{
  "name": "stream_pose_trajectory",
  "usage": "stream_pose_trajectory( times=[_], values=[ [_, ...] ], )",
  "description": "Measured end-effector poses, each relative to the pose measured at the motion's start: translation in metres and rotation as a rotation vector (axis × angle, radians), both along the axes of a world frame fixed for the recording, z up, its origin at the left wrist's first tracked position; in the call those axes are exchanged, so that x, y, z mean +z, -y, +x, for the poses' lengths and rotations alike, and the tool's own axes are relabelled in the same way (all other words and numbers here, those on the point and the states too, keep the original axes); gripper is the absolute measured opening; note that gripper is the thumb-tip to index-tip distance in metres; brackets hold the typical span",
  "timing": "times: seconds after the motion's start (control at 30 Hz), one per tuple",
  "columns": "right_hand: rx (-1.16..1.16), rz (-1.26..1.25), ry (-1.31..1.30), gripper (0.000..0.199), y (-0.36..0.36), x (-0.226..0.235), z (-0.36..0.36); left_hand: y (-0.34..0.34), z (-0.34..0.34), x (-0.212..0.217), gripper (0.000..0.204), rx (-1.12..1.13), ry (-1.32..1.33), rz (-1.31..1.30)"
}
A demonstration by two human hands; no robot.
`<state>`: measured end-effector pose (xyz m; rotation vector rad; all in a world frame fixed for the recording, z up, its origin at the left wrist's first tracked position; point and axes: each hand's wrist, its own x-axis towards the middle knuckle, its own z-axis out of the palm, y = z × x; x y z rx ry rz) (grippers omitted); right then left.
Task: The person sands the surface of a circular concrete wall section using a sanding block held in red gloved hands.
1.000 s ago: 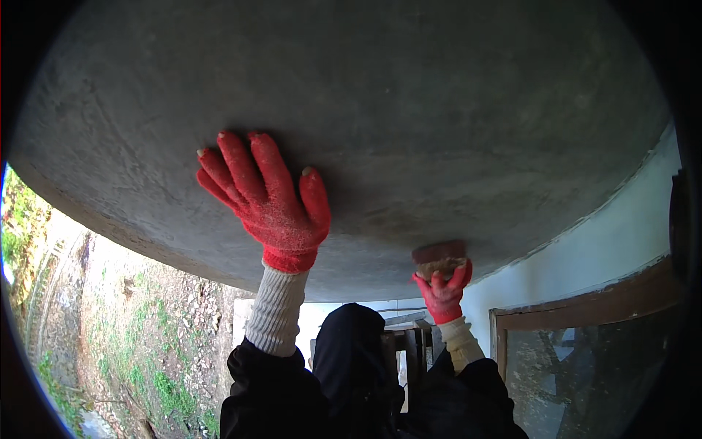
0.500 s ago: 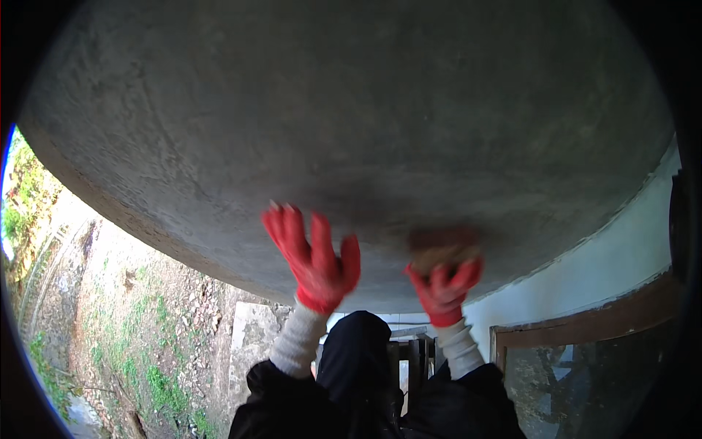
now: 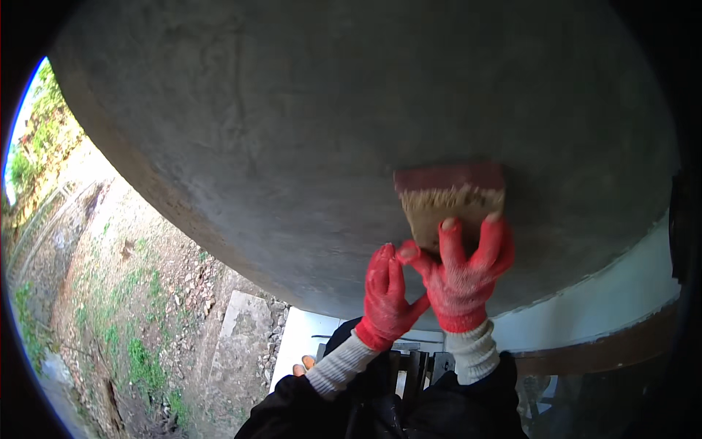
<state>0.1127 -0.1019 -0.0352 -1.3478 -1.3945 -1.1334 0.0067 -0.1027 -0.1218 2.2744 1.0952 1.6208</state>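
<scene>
Both my hands wear red gloves with grey knitted cuffs. My right hand grips a wide brush with a reddish ferrule and pale bristles, pressed flat against a grey rendered concrete surface overhead. My left hand sits just left of the right one, fingers together, its thumb touching the right glove. It holds nothing that I can see.
A white wall and a brown wooden frame lie at the lower right. Bare ground with grass patches and a pale concrete slab show at the left. My dark sleeves fill the bottom centre.
My left hand came off the concrete and dropped down and right, ending beside the right hand. My right hand pushed the brush further up along the surface.
</scene>
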Motion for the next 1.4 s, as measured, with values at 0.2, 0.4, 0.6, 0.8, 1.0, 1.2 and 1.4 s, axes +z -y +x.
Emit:
stream_pose_trajectory(
  times=[0.2, 0.4, 0.6, 0.8, 1.0, 1.2, 1.4],
  values=[
    [0.139, -0.486, -0.063, 0.047, 0.033, -0.101, -0.003, 0.006, 0.031, -0.041, 0.047, -0.386, 0.746, -0.639],
    [0.406, -0.591, -0.113, 0.051, 0.042, -0.070, -0.009, -0.015, 0.038, -0.037, 0.099, 0.289, 0.532, -0.352],
    [0.473, -0.398, -0.310, 0.046, 0.085, -0.019, 0.006, -0.046, 0.000, 0.057, 0.098, 0.365, 0.227, 0.262],
    [0.601, -0.519, -0.438, 0.050, 0.092, -0.032, -0.006, -0.035, -0.024, -0.134, 0.091, 0.145, 0.269, -0.122],
    [0.538, -0.540, -0.423, 0.051, 0.094, -0.026, 0.007, -0.060, -0.048, 0.010, 0.101, 0.571, 0.309, 0.144],
    [0.454, -0.341, -0.171, 0.042, 0.044, 0.041, 0.026, -0.075, -0.086, 0.013, 0.104, 0.608, 0.213, 0.223],
    [0.510, -0.312, 0.288, 0.032, -0.019, 0.083, 0.013, -0.064, -0.086, -0.082, 0.111, 0.566, 0.201, -0.035]
  ],
)
